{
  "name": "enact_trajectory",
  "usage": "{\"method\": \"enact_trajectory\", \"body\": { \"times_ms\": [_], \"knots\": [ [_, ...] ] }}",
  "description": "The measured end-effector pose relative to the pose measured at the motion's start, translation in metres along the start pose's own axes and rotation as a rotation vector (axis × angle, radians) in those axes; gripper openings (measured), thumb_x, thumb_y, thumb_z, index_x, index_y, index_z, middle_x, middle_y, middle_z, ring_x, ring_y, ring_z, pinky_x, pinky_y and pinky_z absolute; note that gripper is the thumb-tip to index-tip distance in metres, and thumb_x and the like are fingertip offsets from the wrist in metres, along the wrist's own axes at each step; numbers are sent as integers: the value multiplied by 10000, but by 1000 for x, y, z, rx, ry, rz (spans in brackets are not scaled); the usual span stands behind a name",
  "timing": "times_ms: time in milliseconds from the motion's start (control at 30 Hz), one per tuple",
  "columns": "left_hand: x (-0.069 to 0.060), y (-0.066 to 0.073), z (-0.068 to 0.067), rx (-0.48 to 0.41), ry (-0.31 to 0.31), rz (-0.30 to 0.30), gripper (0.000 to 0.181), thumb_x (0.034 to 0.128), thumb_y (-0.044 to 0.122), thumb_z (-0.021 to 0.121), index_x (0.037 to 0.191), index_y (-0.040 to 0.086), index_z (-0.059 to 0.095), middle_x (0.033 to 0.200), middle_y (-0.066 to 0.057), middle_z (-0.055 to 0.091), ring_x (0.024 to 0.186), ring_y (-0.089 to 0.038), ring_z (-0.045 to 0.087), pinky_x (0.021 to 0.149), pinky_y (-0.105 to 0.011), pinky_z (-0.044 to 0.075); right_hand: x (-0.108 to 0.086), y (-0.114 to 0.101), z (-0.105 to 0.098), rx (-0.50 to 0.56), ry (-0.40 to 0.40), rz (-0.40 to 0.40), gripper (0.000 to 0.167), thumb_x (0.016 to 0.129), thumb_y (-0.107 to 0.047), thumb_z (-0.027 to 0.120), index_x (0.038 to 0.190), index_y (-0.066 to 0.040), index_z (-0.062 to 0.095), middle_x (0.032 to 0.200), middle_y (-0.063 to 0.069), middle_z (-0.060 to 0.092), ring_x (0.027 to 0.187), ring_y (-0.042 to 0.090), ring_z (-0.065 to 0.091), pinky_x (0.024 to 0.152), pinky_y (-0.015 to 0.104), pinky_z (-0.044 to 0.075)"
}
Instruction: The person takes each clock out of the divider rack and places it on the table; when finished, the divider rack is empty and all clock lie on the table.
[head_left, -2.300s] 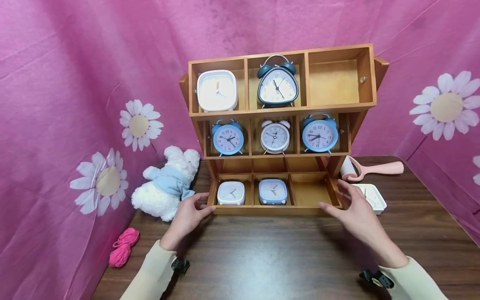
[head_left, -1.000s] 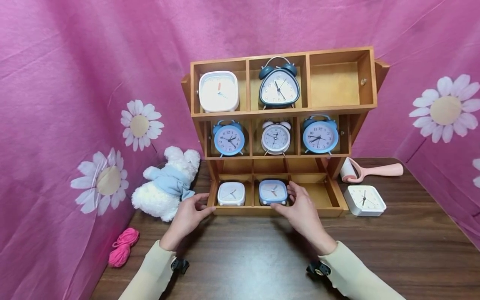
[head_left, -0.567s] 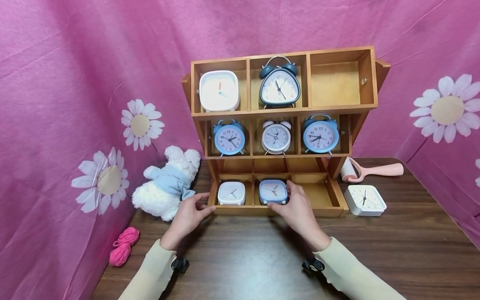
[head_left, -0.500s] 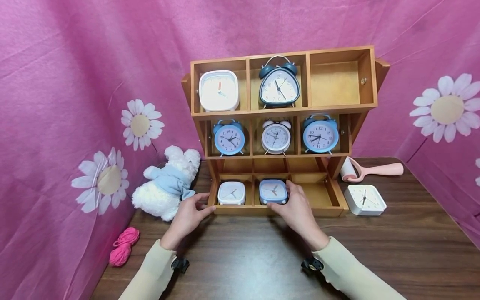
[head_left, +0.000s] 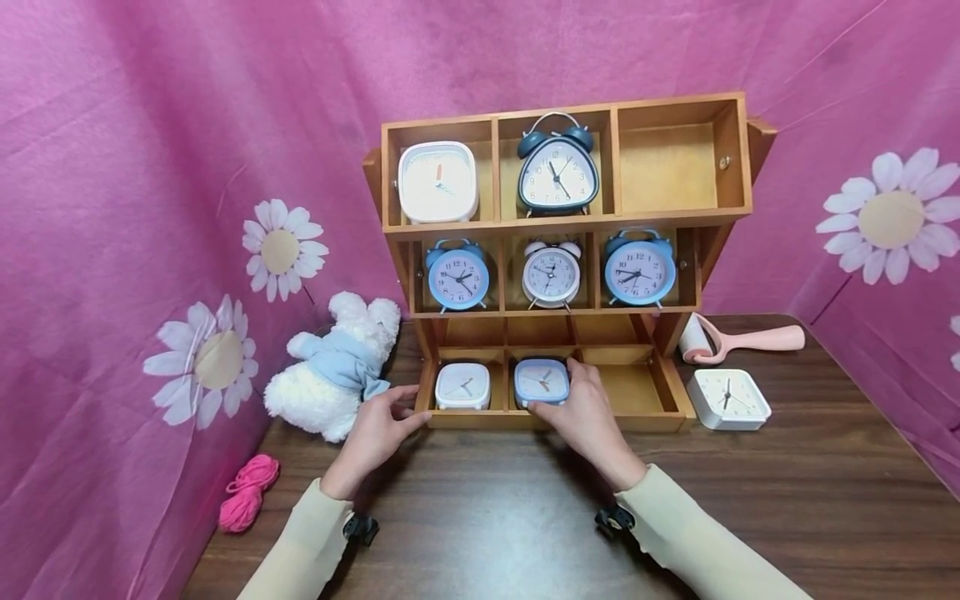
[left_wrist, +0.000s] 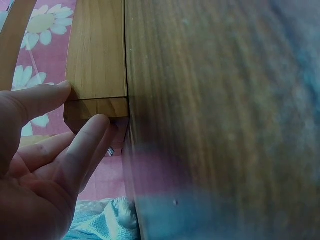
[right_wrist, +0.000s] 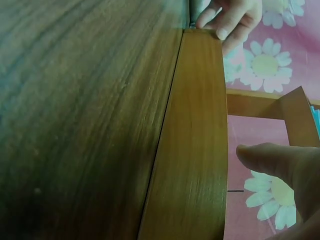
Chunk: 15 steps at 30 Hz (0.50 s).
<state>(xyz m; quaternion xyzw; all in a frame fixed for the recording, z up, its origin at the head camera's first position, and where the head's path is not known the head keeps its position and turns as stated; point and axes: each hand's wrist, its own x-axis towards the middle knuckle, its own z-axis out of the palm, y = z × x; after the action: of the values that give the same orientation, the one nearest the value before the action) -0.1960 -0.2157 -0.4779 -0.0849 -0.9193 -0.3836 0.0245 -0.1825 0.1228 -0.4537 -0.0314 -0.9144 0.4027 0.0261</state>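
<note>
A wooden display shelf (head_left: 615, 423) holds alarm clocks in three tiers. My right hand (head_left: 591, 421) holds a blue-rimmed square alarm clock (head_left: 542, 382) in the bottom middle compartment. Its thumb lies at the clock's front lower edge and its fingers are at the clock's right side. In the right wrist view, the thumb (right_wrist: 272, 159) shows above the shelf's front board, with the clock out of sight. My left hand (head_left: 377, 429) grips the shelf's bottom left front corner, thumb (left_wrist: 47, 95) and fingers on either side of it. A white square clock (head_left: 462, 386) sits in the bottom left compartment.
A white plush toy (head_left: 330, 375) lies left of the shelf, with pink yarn (head_left: 249, 493) nearer me. On the right are a pink-handled lint roller (head_left: 757, 339) and a white square clock (head_left: 729, 400) on the table (head_left: 480, 517). A pink flowered cloth (head_left: 187, 125) hangs behind.
My right hand has come from the shelf's right end to the blue-rimmed clock. The clock has since shifted slightly left with the hand. The left hand stays on the shelf corner.
</note>
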Motion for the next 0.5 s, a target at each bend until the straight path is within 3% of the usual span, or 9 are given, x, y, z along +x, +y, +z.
{"method": "enact_trajectory", "body": {
  "times_ms": [67,200,300,433,500],
  "knots": [
    [1,-1,1,1,-4,-10,517,981,286,891,1415,49,740,1107,-137,837,886,-142,784,704,-293,578,2,-1,2,-6,-6,13,1069,890,-334,919,1669,125,349,1671,373,390,1471,542,518,1244,669,443],
    [7,-19,8,11,-13,-7,536,984,350,890,1425,85,742,1186,-127,836,899,-108,786,695,-269,577,12,5,12,-31,12,23,1142,836,-393,957,1665,117,359,1668,365,387,1434,571,544,1200,684,480],
    [14,-41,16,11,-14,5,572,972,442,892,1436,143,743,1218,-81,834,889,-43,770,688,-249,581,24,18,24,-60,32,17,1203,791,-441,993,1662,108,370,1653,360,400,1398,581,570,1166,679,511],
    [10,-31,12,-16,0,27,574,968,423,897,1424,108,747,1158,-104,841,881,-93,780,677,-276,580,33,24,30,-78,31,8,1233,776,-458,1007,1662,111,364,1638,367,408,1359,567,602,1146,663,531],
    [7,-24,10,-13,10,53,566,976,394,892,1412,65,745,1109,-137,840,862,-131,781,654,-288,566,30,15,25,-82,3,10,1225,785,-443,1000,1654,134,359,1629,380,409,1353,559,610,1150,666,525]
  ]
}}
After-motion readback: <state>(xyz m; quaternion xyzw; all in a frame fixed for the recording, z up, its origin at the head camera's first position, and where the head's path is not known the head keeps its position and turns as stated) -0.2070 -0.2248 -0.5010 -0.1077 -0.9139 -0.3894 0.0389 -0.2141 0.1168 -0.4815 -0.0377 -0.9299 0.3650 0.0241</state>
